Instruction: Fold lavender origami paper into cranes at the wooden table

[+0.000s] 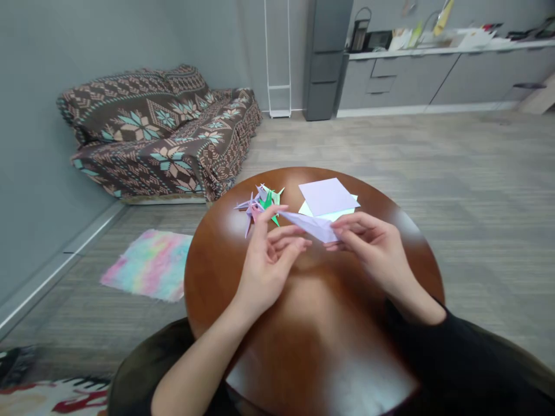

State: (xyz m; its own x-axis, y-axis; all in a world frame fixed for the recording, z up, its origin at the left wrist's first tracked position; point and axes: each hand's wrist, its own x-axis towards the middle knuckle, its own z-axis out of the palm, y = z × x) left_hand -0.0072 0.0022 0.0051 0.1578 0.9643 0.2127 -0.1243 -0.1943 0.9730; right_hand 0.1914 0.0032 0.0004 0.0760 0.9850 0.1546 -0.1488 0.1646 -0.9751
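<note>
A folded piece of pale purple origami paper (pixel 314 226), long and pointed at its left end, is held up above the round table. My right hand (pixel 373 237) pinches its wider right end between thumb and fingers. My left hand (pixel 273 254) is at the other end, its index fingertip touching or very near the narrow tip. The thumb and index finger of that hand are apart, with the other fingers loosely curled. Just behind the left hand lie several folded paper cranes (pixel 262 202) in purple, green and pink, partly hidden by its fingers.
Square purple sheets (pixel 329 195) lie over pale green paper (pixel 347 212) at the table's far side. The brown round table (pixel 217 271) has a glossy top. Beyond it are a covered sofa (pixel 165 133), a pastel rug (pixel 150 263) and a kitchen counter (pixel 403 78).
</note>
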